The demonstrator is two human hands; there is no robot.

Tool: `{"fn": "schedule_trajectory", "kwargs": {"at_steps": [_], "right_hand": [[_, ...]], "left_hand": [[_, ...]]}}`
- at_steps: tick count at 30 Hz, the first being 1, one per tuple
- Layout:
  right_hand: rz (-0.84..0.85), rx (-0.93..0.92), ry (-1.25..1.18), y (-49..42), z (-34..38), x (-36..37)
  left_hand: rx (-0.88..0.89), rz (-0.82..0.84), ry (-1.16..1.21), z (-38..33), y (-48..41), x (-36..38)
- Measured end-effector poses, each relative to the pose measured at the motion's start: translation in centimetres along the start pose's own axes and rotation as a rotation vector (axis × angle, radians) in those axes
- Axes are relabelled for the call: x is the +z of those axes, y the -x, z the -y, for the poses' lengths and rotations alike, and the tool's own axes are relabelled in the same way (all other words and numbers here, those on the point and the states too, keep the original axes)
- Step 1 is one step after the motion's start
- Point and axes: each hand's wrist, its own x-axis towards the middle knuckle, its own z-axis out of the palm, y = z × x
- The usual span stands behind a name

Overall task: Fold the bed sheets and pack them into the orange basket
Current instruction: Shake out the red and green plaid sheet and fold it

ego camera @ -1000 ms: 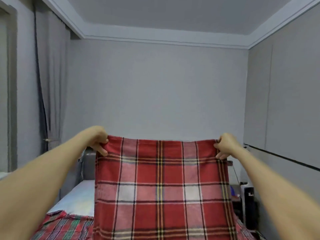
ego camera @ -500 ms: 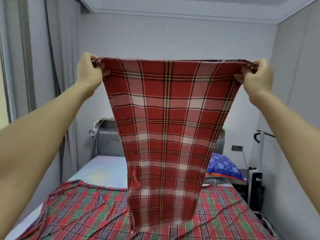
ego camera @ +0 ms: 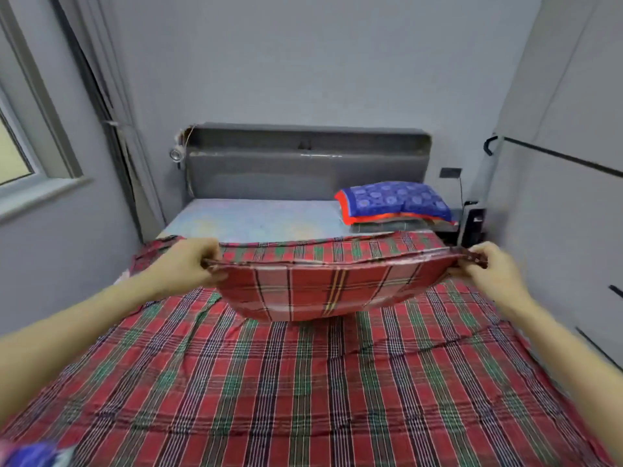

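A red plaid sheet [ego camera: 323, 291] with white and yellow stripes hangs folded between my hands, low over the bed. My left hand [ego camera: 188, 261] pinches its left top corner. My right hand [ego camera: 488, 267] pinches its right top corner. The cloth sags in the middle, and its lower fold meets a second sheet [ego camera: 303, 382], red and green plaid, spread flat across the bed. No orange basket is in view.
A blue patterned pillow [ego camera: 394, 200] lies on folded cloth at the bed's far right, by the grey headboard [ego camera: 303, 163]. Bare mattress [ego camera: 249, 219] shows beyond the spread sheet. A window is on the left wall, a dark unit [ego camera: 473, 224] stands at right.
Both hands have come down from above head height to just over the bed, lowering the held sheet until it bunches onto the spread one. The camera has tilted down.
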Motion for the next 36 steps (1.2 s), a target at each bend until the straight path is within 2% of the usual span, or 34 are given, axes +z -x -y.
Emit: {"fn": "schedule_trajectory", "kwargs": {"at_steps": [2,6,9,15,21,25,27,30,32,36], "right_hand": [[0.140,0.074,0.145,5.0,-3.5,0.4],[0.358,0.257,0.272,12.3,-9.2,0.7],[0.412,0.328,0.233,15.9,-11.2,0.0],[0.459,0.264,0.275,20.2,-11.4,-2.4],[0.724,0.219,0.443,28.1,-13.5,-8.9],[0.953,0.276,0.386,30.9,-14.2,-13.9],[1.013,0.284,0.372,31.5,-14.9,-15.5],[1.016,0.276,0.393,32.1,-16.2,-15.2],[0.954,0.278,0.386,32.1,-17.5,-13.5],[0.805,0.394,0.317,30.8,-20.0,-8.5]], "left_hand": [[-0.008,0.177,-0.044,1.9,4.0,4.0],[-0.050,0.321,-0.077,4.5,10.6,10.1],[-0.110,0.292,-0.073,4.7,14.3,12.1],[-0.095,0.106,-0.096,3.0,19.1,12.9],[-0.128,0.399,-0.105,-1.1,30.1,15.0],[-0.174,0.599,-0.010,-3.7,37.0,15.2],[-0.226,0.688,0.042,-4.1,39.2,15.4],[-0.260,0.690,0.047,-3.5,40.6,16.9],[-0.294,0.620,0.040,-3.0,40.6,18.6],[-0.493,0.445,0.169,-1.4,38.0,22.2]]}}
